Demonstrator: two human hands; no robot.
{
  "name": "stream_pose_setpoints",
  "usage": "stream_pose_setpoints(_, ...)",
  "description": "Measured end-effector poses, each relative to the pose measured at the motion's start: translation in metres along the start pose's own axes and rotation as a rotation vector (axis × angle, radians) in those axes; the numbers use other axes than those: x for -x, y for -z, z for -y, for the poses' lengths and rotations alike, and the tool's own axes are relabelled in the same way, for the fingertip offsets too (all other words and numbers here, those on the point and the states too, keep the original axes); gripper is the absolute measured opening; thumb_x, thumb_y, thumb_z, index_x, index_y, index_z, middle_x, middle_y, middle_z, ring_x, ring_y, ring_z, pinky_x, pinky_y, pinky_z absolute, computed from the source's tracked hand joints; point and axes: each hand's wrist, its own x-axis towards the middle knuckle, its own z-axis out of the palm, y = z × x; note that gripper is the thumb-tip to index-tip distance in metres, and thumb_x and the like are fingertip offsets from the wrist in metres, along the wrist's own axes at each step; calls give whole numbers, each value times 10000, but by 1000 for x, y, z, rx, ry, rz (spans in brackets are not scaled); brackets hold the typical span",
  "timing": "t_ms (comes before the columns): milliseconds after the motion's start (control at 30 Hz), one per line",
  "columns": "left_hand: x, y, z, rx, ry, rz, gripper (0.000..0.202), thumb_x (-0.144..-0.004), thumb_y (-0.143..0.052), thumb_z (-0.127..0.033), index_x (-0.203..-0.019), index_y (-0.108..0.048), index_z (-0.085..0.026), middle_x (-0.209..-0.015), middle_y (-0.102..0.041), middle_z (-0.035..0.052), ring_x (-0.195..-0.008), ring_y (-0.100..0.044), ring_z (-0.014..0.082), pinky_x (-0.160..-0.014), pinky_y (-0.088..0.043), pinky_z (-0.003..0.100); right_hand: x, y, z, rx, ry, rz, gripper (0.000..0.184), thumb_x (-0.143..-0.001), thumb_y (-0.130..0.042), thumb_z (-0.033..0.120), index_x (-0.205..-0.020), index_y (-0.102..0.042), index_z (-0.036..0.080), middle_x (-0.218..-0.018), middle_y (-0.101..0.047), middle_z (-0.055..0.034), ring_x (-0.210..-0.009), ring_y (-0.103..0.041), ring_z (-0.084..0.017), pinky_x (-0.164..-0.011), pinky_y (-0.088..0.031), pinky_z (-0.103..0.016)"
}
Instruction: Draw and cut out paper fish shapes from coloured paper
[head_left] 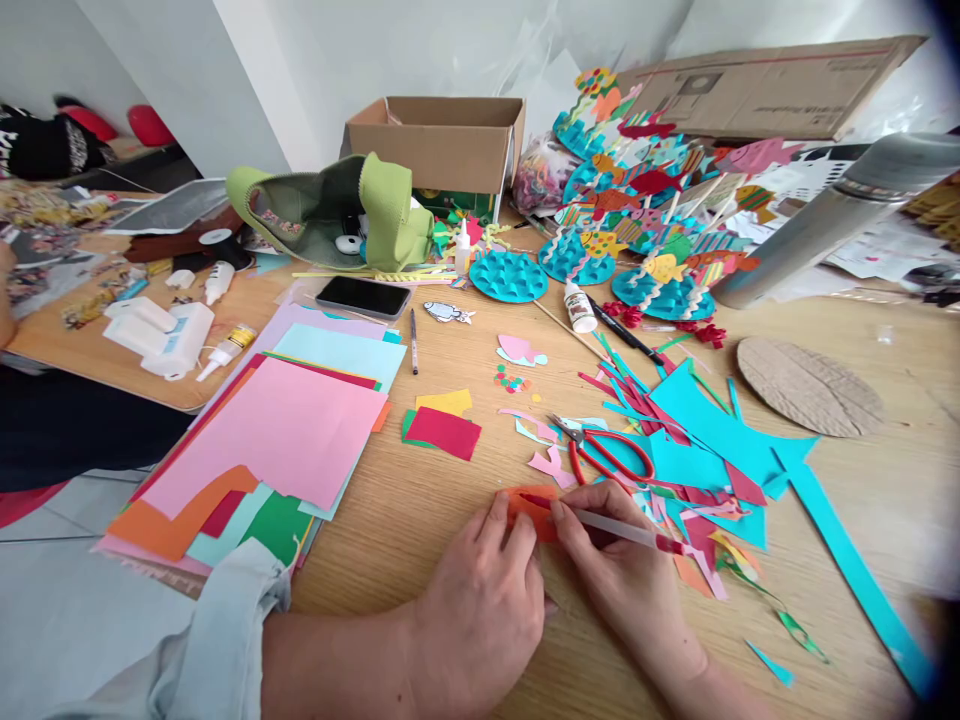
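My left hand presses a small piece of orange paper to the table, its fingers bent over the paper's left side. A red pen with a clear barrel is pinched in my right hand, its point on the orange paper. My fingers cover part of that paper, so any marks on it are hard to make out. Just beyond lie red-handled scissors, with pink paper scraps beside them. Small red, green and yellow paper pieces sit farther left.
Coloured paper sheets are stacked left, near a phone. Blue scraps cover the right side, near a cardboard oval. Behind stand paper-fish models on blue bases, a glue bottle, a grey flask and a green bag.
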Motion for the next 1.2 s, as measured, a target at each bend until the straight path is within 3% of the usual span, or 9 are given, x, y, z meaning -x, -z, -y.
stream_pose_setpoints(200, 1, -1, -1, -31, -9, -11, 435, -932, -461, -362, -1191, -603, -42, -1260, -587, 175, -1233, -495, 306, -1003, -383, 393, -1, -1, -3, 53, 21, -2, 176, -847, -619, 332, -738, -565, 205, -654, -619, -12, -518, -556, -137, -446, -458, -232)
stream_pose_setpoints(1200, 2, -4, -3, -66, -12, 18, 488, -932, -462, -367, -1260, -547, -16, -1304, -550, 210, -1254, -474, 316, -1011, -383, 411, -1, -3, -3, 43, 14, 9, 166, -861, -604, 330, -749, -571, 213, -643, -614, 1, -518, -559, -130, -449, -465, -223)
